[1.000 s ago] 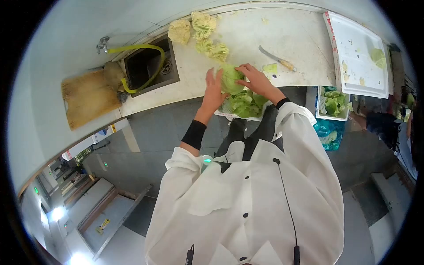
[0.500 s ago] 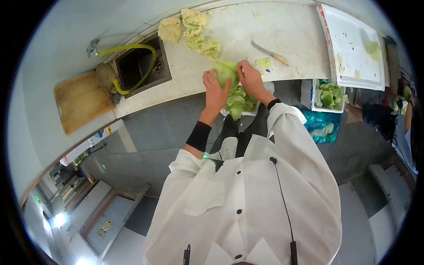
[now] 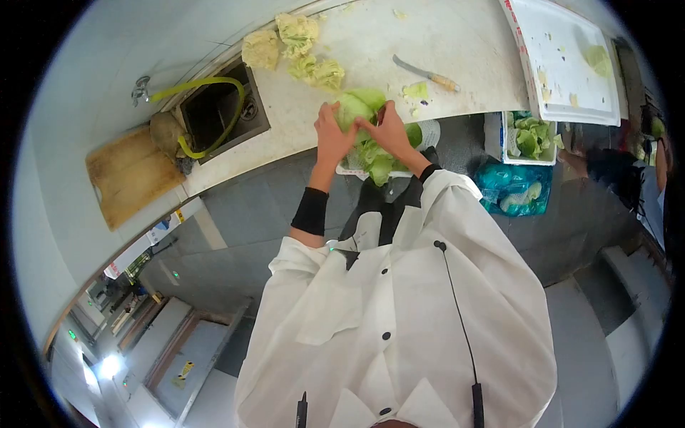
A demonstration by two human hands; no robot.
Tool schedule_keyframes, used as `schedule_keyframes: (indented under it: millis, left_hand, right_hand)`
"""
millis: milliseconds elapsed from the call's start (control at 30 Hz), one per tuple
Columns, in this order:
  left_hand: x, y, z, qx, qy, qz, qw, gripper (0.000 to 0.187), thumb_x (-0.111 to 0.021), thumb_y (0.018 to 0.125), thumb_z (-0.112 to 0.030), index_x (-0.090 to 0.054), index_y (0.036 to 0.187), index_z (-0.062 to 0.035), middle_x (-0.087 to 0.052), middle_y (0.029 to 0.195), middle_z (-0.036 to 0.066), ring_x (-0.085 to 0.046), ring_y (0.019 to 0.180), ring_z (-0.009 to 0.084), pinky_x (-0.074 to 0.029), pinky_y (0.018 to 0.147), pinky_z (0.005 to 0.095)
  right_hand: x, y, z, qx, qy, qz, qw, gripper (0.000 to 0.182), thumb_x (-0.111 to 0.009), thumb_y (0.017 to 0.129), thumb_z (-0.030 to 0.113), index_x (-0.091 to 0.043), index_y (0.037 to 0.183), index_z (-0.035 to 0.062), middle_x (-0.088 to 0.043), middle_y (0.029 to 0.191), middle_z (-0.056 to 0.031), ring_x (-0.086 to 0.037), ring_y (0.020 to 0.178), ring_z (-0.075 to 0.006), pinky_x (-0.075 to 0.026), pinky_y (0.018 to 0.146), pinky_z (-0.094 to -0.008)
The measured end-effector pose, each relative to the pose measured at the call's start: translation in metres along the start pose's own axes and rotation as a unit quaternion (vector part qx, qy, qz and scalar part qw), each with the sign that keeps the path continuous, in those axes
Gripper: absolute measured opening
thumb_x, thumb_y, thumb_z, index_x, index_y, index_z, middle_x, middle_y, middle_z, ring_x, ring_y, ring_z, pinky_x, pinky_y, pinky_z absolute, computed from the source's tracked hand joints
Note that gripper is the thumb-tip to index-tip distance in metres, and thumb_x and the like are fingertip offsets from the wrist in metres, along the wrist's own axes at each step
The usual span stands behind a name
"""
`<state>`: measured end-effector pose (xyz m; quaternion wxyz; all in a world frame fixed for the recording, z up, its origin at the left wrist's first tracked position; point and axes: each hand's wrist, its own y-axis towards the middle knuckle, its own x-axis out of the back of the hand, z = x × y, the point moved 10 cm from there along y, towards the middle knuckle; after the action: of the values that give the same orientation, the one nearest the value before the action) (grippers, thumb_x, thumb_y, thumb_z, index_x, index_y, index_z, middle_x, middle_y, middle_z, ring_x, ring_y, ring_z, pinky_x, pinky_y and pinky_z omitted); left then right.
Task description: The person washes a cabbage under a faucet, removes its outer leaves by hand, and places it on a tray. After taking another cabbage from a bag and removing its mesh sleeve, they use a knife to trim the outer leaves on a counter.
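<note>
A pale green cabbage (image 3: 352,107) is held at the front edge of the white counter, with a leaf standing loose at its upper right. My left hand (image 3: 334,134) wraps around its left side, thumb toward the middle. On the right, my right hand (image 3: 392,130) grips the leaf edge, and its thumb meets the left thumb at the cabbage's near side. Beneath both hands, loose green leaves (image 3: 379,158) fill a white container at the counter's foot. A knife with a wooden handle (image 3: 444,82) lies on the counter beyond my right hand, near a leaf scrap (image 3: 415,90).
Trimmed cauliflower-like heads (image 3: 296,34) lie at the back left beside a sink (image 3: 260,118) with a yellow hose (image 3: 207,80). A wooden board (image 3: 132,175) rests farther left. At right are a white foam tray (image 3: 574,107), a leaf crate (image 3: 508,155), a teal bag (image 3: 510,189) and another person's arm (image 3: 574,162).
The view has shifted slightly. My right hand has moved down to the cabbage's near side, its thumb now against my left thumb, and a leaf stands farther out from the head.
</note>
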<state>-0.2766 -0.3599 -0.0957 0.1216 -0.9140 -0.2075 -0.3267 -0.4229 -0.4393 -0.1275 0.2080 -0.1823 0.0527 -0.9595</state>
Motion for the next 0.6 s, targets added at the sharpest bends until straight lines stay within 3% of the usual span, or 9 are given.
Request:
schedule_keyframes:
  millis: [33, 167, 333, 467, 600]
  left_hand:
    - [0.003, -0.002, -0.002, 0.0, 0.002, 0.006, 1.0, 0.065, -0.072, 0.078, -0.027, -0.041, 0.13, -0.0053, -0.039, 0.13, 0.03, -0.034, 0.126, 0.0448, -0.026, 0.105, 0.0523]
    - [0.0, 0.009, -0.003, 0.026, 0.057, 0.057, 0.996, 0.068, -0.071, 0.079, -0.03, -0.039, 0.135, -0.0072, -0.032, 0.136, 0.031, -0.031, 0.128, 0.0478, -0.028, 0.106, 0.0509]
    - [-0.003, 0.001, 0.001, 0.016, 0.109, 0.045, 0.993, 0.068, -0.068, 0.083, -0.03, -0.036, 0.141, -0.0143, -0.036, 0.136, 0.028, -0.035, 0.128, 0.0438, -0.03, 0.105, 0.0487]
    - [-0.007, 0.006, 0.011, 0.034, 0.061, 0.059, 0.996, 0.068, -0.066, 0.084, -0.029, -0.034, 0.141, -0.0098, -0.03, 0.14, 0.031, -0.028, 0.131, 0.0466, -0.026, 0.108, 0.05]
    - [-0.006, 0.008, 0.027, 0.019, -0.03, 0.083, 0.996, 0.069, -0.064, 0.086, -0.027, -0.03, 0.142, -0.0064, -0.026, 0.144, 0.03, -0.02, 0.137, 0.0461, -0.02, 0.111, 0.0499]
  right_hand:
    - [-0.009, -0.006, 0.001, 0.003, -0.049, 0.038, 0.998, 0.046, -0.069, 0.085, 0.039, -0.044, 0.086, -0.0001, -0.053, 0.065, -0.0124, -0.053, 0.058, -0.0262, -0.044, 0.057, -0.0387]
    - [-0.019, -0.006, -0.026, -0.035, -0.027, 0.085, 0.995, 0.044, -0.066, 0.086, 0.038, -0.043, 0.087, 0.0007, -0.054, 0.065, -0.0155, -0.054, 0.058, -0.0315, -0.044, 0.056, -0.0406]
    - [-0.017, -0.017, -0.014, 0.051, -0.028, 0.094, 0.994, 0.026, -0.058, 0.091, 0.024, -0.043, 0.091, 0.0021, -0.058, 0.067, -0.0198, -0.058, 0.063, -0.0386, -0.043, 0.055, -0.0441]
    - [-0.01, -0.014, -0.013, 0.062, -0.013, 0.086, 0.994, 0.022, -0.056, 0.091, 0.019, -0.043, 0.091, 0.0014, -0.058, 0.066, -0.0203, -0.06, 0.06, -0.0368, -0.044, 0.054, -0.0431]
    - [0.004, -0.008, -0.056, -0.013, 0.082, 0.067, 0.994, 0.024, -0.057, 0.092, 0.022, -0.045, 0.094, 0.0014, -0.061, 0.065, -0.0169, -0.062, 0.055, -0.0306, -0.046, 0.052, -0.0389]
